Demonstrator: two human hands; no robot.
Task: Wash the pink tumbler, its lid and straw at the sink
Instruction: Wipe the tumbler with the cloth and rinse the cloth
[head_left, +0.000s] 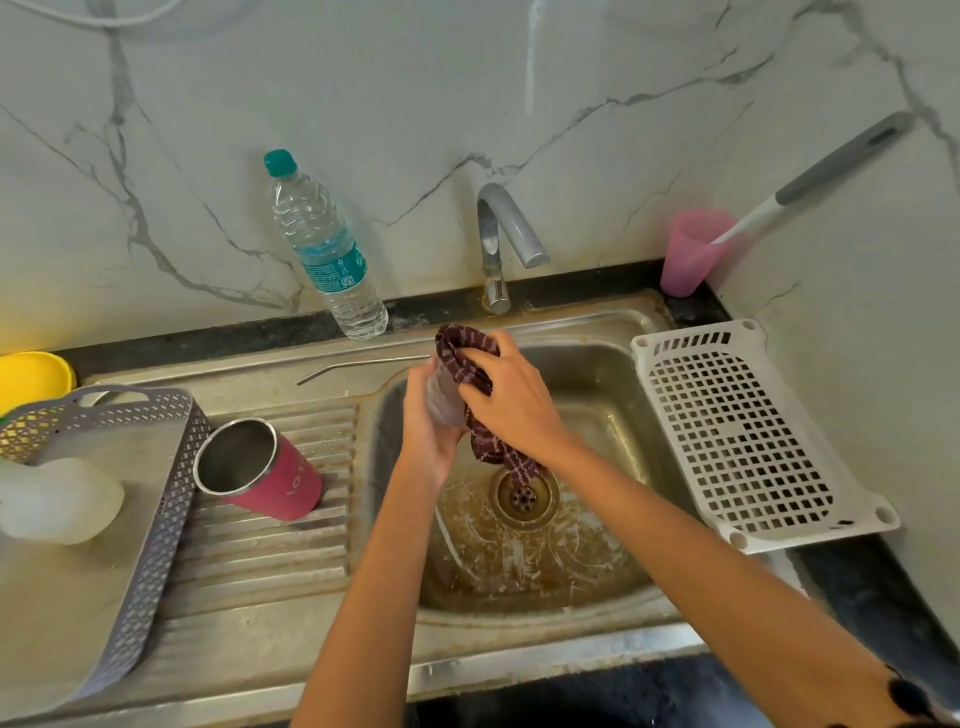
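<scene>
Over the basin of the steel sink (524, 662) the person's two hands meet. The left hand (428, 434) curls round a clear, roundish piece that looks to be the tumbler's lid (444, 400), gripping it from below. The right hand (514, 402) bunches a maroon checked cloth (470, 345) against it, fingers closed on the fabric, whose loose tail hangs toward the drain (523, 498). The step appears to be wiping the lid. To do it well, the left hand should turn the lid bit by bit while the cloth works round the rim and into any groove, with the tail gathered up off the stained basin floor. To the left, the pink tumbler (270, 475) leans tilted on the draining board (270, 566) against a grey basket (150, 519). Beyond, the bent metal straw (363, 365) lies on the back ledge, and the tap (501, 234) runs no water
</scene>
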